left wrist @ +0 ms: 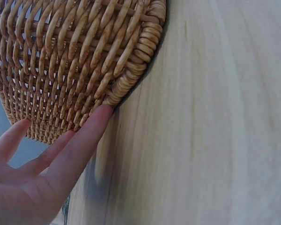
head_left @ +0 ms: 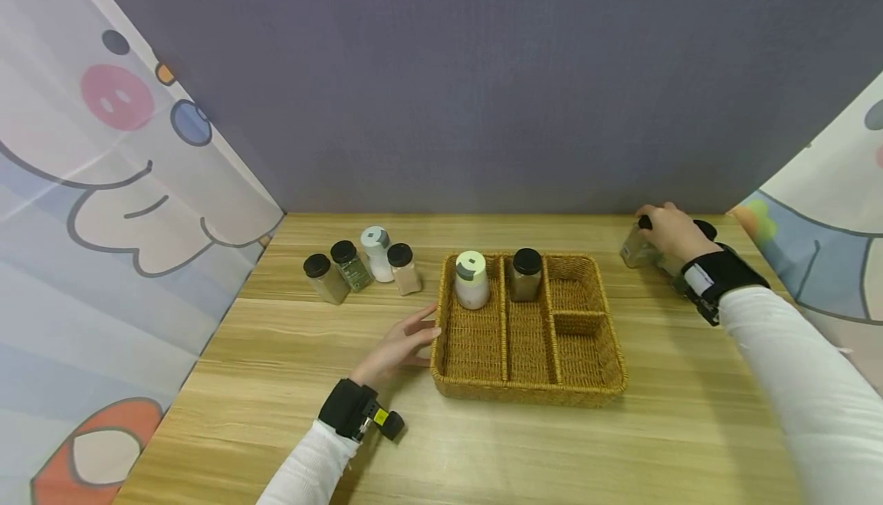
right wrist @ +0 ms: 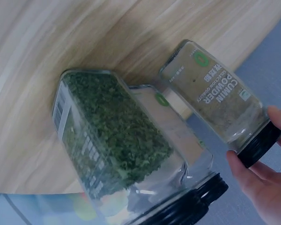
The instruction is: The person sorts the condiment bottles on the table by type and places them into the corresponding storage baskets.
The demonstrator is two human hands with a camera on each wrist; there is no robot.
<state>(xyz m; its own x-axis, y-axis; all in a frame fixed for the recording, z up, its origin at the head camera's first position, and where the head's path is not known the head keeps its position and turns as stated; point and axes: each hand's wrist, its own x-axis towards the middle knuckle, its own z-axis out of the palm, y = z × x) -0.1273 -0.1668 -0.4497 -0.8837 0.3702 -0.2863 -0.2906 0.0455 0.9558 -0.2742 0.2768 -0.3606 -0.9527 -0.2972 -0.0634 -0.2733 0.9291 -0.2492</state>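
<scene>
While the right hand (head_left: 676, 231) is at the far right of the table (head_left: 690, 398), its fingers pinch a cumin powder jar (right wrist: 210, 91) by the black lid; whether the base touches the wood I cannot tell. Close beside this jar, as the right wrist view shows, stand a jar of green flakes (right wrist: 112, 126) and, partly hidden behind it, a jar of pale contents (right wrist: 194, 150), both black-capped. Across the table the left hand (head_left: 400, 344) has its fingers spread and extended, gripping nothing, with fingertips against the left wall of a woven basket (head_left: 531, 394). The basket has two long compartments and, on its right, two short ones, one behind the other. A white shaker (head_left: 472, 290) with a pale yellow-green top is at the back of the left compartment, and a black-lidded jar (head_left: 526, 279) at the back of the middle one. Behind and to the left of the left hand, four containers are grouped on the table: a brownish jar (head_left: 331, 286), a green-labelled jar (head_left: 355, 271), a grey-topped white shaker (head_left: 381, 260) and a tan jar (head_left: 407, 277). A grey-blue panel (head_left: 448, 91) stands behind the table, with a cartoon-printed cloth (head_left: 103, 260) at the left.
</scene>
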